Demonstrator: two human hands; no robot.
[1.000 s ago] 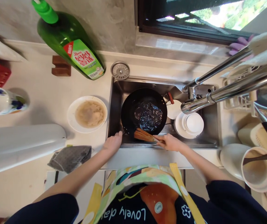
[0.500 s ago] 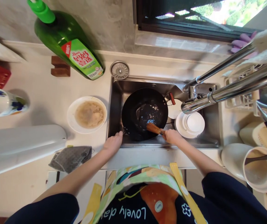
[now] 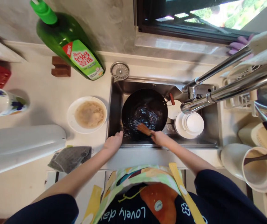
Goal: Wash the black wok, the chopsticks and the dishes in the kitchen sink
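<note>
Left hand (image 3: 113,140) is grasping a round black metal wok (image 3: 145,98) at its near-left edge inside the rectangular steel sink (image 3: 116,102), right hand (image 3: 160,137) is gripping a brown wooden brush (image 3: 144,129) in its water (image 3: 149,115), stacked round white dishes (image 3: 190,124) are sitting right of it, and a green plastic bottle (image 3: 65,40) is standing farther back.

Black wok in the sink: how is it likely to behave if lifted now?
The black wok would probably feel heavy, since it is wide and has liquid pooled inside. That liquid would likely slosh if the wok tilted. Lifting only where the left hand is, at one side, might tip it.
</note>
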